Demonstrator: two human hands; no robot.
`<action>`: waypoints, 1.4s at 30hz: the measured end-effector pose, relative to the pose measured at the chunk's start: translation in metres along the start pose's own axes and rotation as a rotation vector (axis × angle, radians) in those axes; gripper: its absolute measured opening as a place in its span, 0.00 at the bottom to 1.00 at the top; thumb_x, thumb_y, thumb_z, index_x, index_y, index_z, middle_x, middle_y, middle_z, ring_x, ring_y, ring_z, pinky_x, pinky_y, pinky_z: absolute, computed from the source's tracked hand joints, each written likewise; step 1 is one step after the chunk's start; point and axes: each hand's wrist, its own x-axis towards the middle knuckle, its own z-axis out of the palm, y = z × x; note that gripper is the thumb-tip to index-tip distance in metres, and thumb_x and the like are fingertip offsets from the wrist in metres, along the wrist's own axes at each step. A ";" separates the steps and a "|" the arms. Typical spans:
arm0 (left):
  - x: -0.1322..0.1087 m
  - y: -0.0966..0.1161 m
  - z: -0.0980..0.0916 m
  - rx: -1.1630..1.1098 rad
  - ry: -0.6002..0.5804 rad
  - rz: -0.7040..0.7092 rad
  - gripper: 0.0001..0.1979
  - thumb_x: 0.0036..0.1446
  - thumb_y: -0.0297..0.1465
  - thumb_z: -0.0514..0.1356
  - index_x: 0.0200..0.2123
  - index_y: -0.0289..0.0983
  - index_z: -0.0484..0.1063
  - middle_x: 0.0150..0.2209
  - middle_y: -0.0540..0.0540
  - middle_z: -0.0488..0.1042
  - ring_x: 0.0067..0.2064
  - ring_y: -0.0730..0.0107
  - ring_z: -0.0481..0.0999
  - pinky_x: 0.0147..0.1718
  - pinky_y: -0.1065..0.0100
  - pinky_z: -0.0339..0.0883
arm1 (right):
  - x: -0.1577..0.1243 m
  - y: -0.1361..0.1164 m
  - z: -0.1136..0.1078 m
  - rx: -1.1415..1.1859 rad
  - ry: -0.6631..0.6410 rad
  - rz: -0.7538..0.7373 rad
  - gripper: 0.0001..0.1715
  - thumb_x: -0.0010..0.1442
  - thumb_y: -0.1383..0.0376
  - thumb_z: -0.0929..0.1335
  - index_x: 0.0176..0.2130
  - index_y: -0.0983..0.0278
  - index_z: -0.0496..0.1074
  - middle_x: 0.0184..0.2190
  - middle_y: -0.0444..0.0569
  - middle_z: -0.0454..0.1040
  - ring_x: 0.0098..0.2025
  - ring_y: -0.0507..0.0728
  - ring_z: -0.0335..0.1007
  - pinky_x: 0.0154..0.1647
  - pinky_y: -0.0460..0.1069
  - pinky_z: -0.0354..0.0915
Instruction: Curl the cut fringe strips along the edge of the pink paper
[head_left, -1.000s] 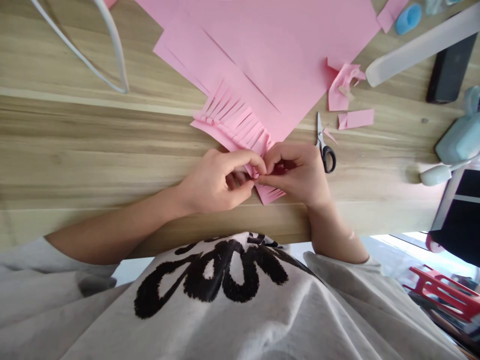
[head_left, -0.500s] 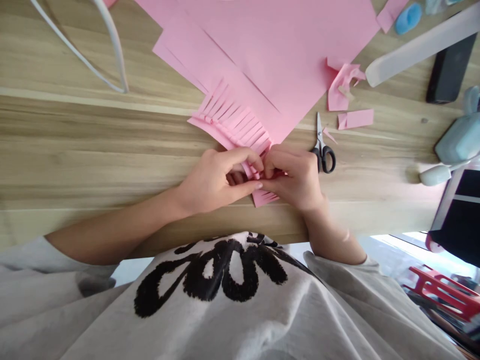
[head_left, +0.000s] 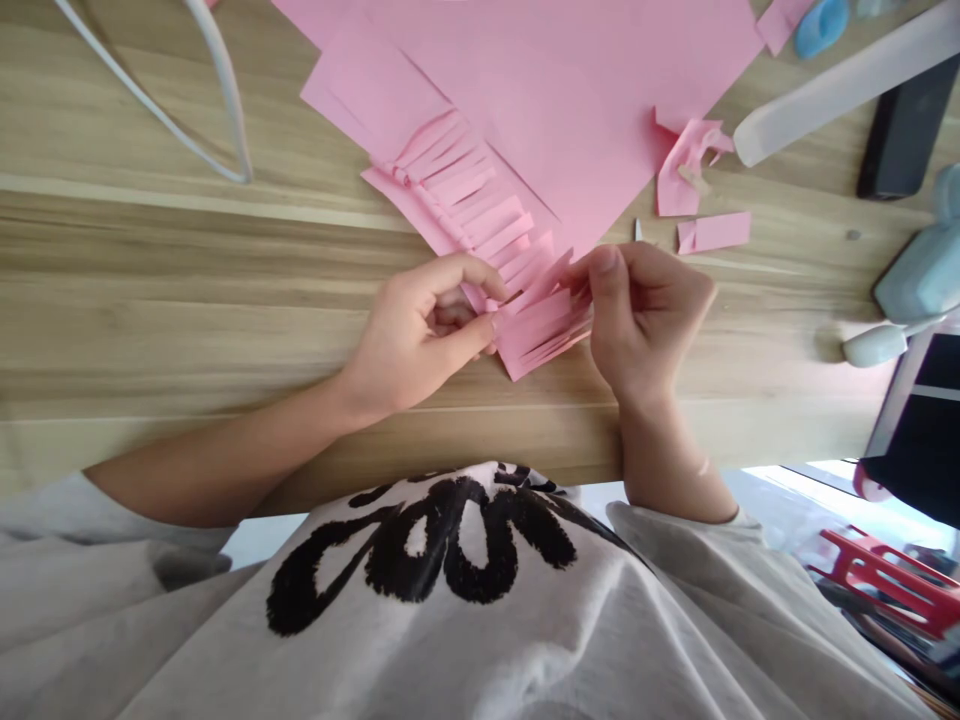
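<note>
A pink paper strip point(head_left: 431, 206) with one edge cut into a fringe lies slantwise on the wooden table, its upper part over larger pink sheets point(head_left: 570, 90). My left hand point(head_left: 420, 335) pinches the strip near its lower end, thumb and index finger on the uncut edge. At the strip's right side, my right hand point(head_left: 649, 315) is closed with thumb against index finger, holding the tips of some fringe pieces. Several cut pieces near the lower end are bent and raised. The remaining fingers of my right hand are curled in.
Scissors point(head_left: 637, 229) lie mostly hidden behind my right hand. Pink scraps point(head_left: 679, 180), a white strip point(head_left: 840, 85), a black box-like object point(head_left: 904, 130) and a blue ring point(head_left: 821, 28) are on the right. A white cable point(head_left: 229, 90) loops at upper left.
My right hand has moved right and up, away from my left hand, and now covers most of the scissors. My left hand and the fringed strip have shifted slightly up and left.
</note>
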 end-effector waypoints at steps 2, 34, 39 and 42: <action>0.000 0.001 0.000 0.039 0.009 -0.014 0.07 0.57 0.21 0.66 0.38 0.36 0.75 0.25 0.55 0.77 0.26 0.81 0.77 0.23 0.81 0.68 | 0.000 0.002 0.001 0.005 -0.013 -0.009 0.21 0.69 0.53 0.67 0.29 0.59 0.78 0.24 0.45 0.74 0.29 0.53 0.71 0.32 0.52 0.66; 0.001 -0.006 0.002 -0.064 0.060 0.019 0.07 0.59 0.18 0.64 0.39 0.33 0.76 0.24 0.54 0.77 0.24 0.82 0.79 0.24 0.85 0.72 | 0.004 0.002 -0.007 0.423 -0.403 -0.031 0.08 0.65 0.62 0.72 0.39 0.60 0.84 0.38 0.46 0.85 0.33 0.51 0.80 0.32 0.47 0.77; 0.001 -0.008 0.002 -0.065 0.055 0.044 0.07 0.59 0.19 0.63 0.39 0.34 0.76 0.24 0.54 0.77 0.24 0.81 0.79 0.24 0.84 0.73 | 0.006 0.005 -0.008 0.440 -0.443 -0.036 0.07 0.59 0.66 0.76 0.40 0.60 0.84 0.41 0.48 0.84 0.39 0.53 0.81 0.35 0.46 0.78; 0.001 -0.005 0.003 -0.057 0.066 0.040 0.08 0.58 0.18 0.64 0.38 0.34 0.76 0.24 0.54 0.77 0.23 0.80 0.78 0.22 0.82 0.72 | 0.006 0.003 -0.008 0.402 -0.429 -0.034 0.06 0.56 0.69 0.77 0.37 0.59 0.84 0.39 0.47 0.84 0.40 0.54 0.81 0.32 0.46 0.77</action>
